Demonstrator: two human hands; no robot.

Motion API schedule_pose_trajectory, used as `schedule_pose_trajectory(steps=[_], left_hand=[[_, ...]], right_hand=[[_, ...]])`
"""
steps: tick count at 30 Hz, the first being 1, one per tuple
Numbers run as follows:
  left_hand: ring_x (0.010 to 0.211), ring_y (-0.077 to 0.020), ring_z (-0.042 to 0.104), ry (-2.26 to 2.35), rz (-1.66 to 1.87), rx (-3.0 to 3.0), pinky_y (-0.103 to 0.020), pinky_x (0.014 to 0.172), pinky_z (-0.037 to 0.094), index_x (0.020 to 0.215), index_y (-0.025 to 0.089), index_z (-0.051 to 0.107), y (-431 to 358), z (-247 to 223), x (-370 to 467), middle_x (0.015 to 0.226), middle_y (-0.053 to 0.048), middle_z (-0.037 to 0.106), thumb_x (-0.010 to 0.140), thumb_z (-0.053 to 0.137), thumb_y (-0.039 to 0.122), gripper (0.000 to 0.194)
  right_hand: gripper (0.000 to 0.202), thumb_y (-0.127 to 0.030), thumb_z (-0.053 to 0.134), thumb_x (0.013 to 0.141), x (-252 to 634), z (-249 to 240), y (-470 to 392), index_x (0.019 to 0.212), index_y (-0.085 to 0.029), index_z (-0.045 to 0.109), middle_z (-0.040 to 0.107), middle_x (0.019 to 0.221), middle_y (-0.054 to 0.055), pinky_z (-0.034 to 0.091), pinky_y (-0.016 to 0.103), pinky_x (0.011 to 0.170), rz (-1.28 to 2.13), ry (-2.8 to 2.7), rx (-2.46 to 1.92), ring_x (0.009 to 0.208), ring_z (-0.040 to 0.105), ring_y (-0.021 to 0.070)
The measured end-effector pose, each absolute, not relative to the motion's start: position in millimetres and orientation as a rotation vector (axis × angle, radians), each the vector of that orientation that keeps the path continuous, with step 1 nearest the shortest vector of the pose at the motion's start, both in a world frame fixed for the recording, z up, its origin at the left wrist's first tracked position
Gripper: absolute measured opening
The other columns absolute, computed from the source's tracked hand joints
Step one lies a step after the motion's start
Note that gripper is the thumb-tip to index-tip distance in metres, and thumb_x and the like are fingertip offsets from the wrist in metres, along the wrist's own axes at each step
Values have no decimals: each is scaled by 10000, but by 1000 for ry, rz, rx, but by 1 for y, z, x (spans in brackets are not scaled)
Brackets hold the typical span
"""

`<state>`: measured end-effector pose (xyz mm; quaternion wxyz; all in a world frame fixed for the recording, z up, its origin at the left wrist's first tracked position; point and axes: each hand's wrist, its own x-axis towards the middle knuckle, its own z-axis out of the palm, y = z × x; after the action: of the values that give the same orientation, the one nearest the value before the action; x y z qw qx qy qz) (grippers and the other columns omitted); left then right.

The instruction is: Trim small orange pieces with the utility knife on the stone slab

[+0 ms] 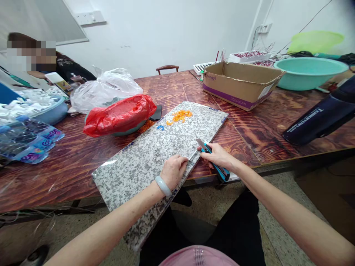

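Note:
My right hand is closed round a blue and black utility knife, its blade out and pointing up and left. My left hand, with a pale bangle at the wrist, pinches one end of a thin whitish stick-like piece. The piece's other end reaches the fingertips of my right hand. Both hands are over the near edge of a speckled grey granite-look board, which lies at a slant and overhangs the table. Farther up the board are a heap of small orange pieces and small blue pieces.
Left of the board are a red plastic bag over a bowl, a white bag and water bottles. At right stand a cardboard box, a turquoise basin and a dark tumbler. Another person sits at far left.

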<state>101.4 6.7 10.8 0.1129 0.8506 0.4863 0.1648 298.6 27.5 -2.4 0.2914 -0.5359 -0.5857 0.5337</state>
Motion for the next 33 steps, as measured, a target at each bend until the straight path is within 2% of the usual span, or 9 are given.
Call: schedule_pose_trajectory(steps=[33], left_hand=[[696,-132,553,1370,512,2425,-237,653,423,859,180,637,11,11,98,756,-32,605,806,455,169,191]], right_hand=[[319,-215,497,731,297,5,26,1044,-159,517,478,439,-70,388,177,361,1416,-1606,-1461,361,490,103]])
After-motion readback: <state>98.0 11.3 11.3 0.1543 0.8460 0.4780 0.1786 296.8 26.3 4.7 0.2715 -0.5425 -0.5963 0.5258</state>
